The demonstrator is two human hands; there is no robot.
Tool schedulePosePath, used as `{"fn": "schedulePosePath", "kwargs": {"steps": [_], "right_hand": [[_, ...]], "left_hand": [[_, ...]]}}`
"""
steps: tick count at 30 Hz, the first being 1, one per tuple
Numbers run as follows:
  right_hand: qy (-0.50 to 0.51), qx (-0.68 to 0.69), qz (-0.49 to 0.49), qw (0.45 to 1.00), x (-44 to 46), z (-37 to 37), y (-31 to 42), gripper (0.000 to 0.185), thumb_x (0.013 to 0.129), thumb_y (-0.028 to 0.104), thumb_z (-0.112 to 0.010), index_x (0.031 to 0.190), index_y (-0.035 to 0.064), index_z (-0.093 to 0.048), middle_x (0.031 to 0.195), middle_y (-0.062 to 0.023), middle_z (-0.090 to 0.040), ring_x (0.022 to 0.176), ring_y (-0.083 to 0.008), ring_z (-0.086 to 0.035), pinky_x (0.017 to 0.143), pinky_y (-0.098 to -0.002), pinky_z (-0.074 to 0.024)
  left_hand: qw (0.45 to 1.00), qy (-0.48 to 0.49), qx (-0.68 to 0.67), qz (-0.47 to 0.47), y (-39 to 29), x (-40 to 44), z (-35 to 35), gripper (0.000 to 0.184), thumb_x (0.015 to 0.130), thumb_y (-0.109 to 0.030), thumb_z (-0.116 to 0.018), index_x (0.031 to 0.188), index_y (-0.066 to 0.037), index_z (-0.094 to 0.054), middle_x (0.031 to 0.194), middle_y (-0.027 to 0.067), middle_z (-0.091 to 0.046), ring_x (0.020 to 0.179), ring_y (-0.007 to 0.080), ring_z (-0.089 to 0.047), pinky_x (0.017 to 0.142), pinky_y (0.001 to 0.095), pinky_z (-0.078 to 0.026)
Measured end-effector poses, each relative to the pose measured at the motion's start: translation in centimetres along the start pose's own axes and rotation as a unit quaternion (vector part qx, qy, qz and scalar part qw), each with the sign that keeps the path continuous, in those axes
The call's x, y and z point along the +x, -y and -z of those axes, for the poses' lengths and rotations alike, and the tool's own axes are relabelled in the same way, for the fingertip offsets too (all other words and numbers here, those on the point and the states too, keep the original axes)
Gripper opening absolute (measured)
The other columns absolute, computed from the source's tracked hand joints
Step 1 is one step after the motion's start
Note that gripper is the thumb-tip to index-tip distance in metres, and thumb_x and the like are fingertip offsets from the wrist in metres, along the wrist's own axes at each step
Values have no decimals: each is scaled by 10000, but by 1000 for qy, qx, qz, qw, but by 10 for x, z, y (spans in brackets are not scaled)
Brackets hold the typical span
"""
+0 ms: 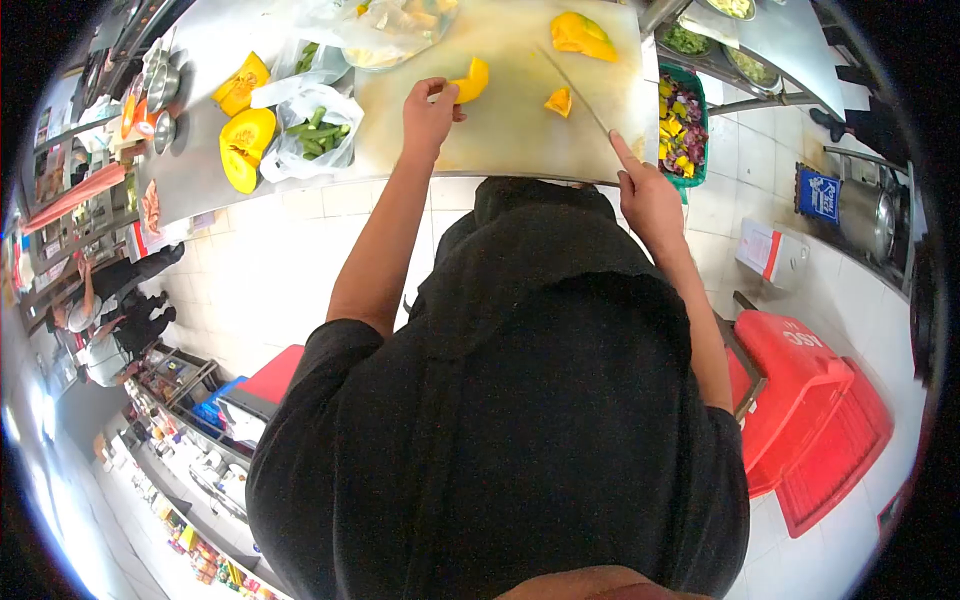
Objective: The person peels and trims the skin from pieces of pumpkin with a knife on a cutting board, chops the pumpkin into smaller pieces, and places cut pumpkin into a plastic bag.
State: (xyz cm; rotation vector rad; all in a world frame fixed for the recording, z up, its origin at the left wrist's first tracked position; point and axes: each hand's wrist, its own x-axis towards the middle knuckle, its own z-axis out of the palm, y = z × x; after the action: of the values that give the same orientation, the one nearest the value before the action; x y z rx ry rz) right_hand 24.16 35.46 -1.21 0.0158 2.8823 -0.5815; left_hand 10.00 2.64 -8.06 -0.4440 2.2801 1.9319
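Observation:
In the head view, my left hand (432,112) is closed on a curved slice of yellow pumpkin (472,82) above the cutting board (400,140). My right hand (647,193) grips a knife (575,88), its long thin blade pointing up and left across the board. The knife's handle is hidden in my fingers. Between the two hands lies a small orange-yellow pumpkin piece (559,102), close to the blade. A larger pumpkin chunk (583,37) rests near the far edge of the board.
Two cut pumpkin pieces (246,145) and a plastic bag of green vegetables (318,135) sit left of the board. Another plastic bag (395,35) lies at its far edge. A green crate (690,178) of vegetable scraps stands at the right. Behind are red bins (795,390).

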Motion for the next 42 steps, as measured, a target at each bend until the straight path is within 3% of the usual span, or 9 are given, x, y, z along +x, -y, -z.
{"fn": "schedulePosePath", "kwargs": {"steps": [3, 7, 14, 17, 22, 24, 29, 36, 42], "right_hand": [[-52, 95, -14, 994, -13, 6, 5, 638, 964, 148, -595, 1545, 352, -427, 896, -234, -683, 795, -429, -688, 728, -506, -548], [48, 210, 13, 976, -34, -5, 15, 629, 962, 126, -602, 1542, 306, -437, 1085, -319, -670, 958, -478, -684, 847, -496, -544], [60, 267, -204, 940, -43, -28, 40, 630, 971, 129, -560, 1569, 253, -408, 982, -319, -690, 829, -408, -719, 790, -447, -551], [-10, 267, -219, 939, -58, -37, 19, 667, 986, 78, -507, 1610, 250, -345, 733, -74, -642, 608, -141, -580, 602, -337, -508], [-73, 115, -170, 976, -59, -16, 33, 621, 954, 101, -495, 1558, 47, -362, 710, -227, -638, 599, -290, -648, 610, -432, -514], [61, 132, -178, 973, -48, 1, 61, 513, 962, 160, -522, 1454, 63, -416, 841, -327, -675, 793, -528, -661, 718, -588, -520], [100, 21, -102, 989, 0, -8, 101, 216, 1027, 218, -492, 1167, 58, -449, 802, -294, -680, 780, -510, -668, 702, -625, -511], [155, -46, -55, 985, 26, 9, 107, 173, 1027, 191, -471, 1111, 45, -433, 799, -290, -685, 781, -499, -681, 705, -616, -521], [195, -74, -81, 975, 36, 22, 119, 160, 992, 141, -472, 1099, 29, -432, 839, -298, -692, 818, -497, -691, 722, -604, -529]], "left_hand": [[1000, 2, -22, 19, -1, 5, 4, 331, 965, -162, -665, 1185, 79, -605, 1128, 175, -651, 692, 182, -688, 580, 324, -618], [999, 17, -24, 14, 0, 11, 5, 309, 976, -181, -650, 1161, 65, -628, 1081, 156, -663, 664, 169, -673, 565, 319, -613], [999, 46, 22, -9, -1, 18, 16, 305, 978, -223, -670, 1157, 24, -660, 998, 114, -675, 643, 157, -660, 542, 320, -604], [996, 70, 46, -21, 0, 24, 18, 320, 977, -249, -678, 1166, 9, -666, 965, 98, -674, 635, 148, -653, 546, 317, -600], [991, 108, 76, -13, -5, 26, 16, 337, 976, -285, -668, 1162, -4, -681, 907, 84, -671, 620, 138, -644, 533, 305, -579], [990, 122, 77, 6, -1, 27, 8, 341, 979, -296, -661, 1159, -7, -684, 888, 80, -668, 606, 137, -640, 521, 300, -567], [989, 128, 76, -22, -1, 18, -6, 347, 982, -305, -656, 1148, -3, -686, 876, 87, -665, 598, 142, -641, 509, 297, -558], [992, 82, 84, -41, -9, 8, -7, 330, 949, -284, -674, 1095, 11, -705, 933, 152, -697, 704, 218, -698, 561, 343, -585], [994, 76, 65, -38, 7, 13, -14, 351, 974, -306, -657, 1134, 4, -691, 870, 116, -669, 623, 172, -668, 515, 319, -592]]}}
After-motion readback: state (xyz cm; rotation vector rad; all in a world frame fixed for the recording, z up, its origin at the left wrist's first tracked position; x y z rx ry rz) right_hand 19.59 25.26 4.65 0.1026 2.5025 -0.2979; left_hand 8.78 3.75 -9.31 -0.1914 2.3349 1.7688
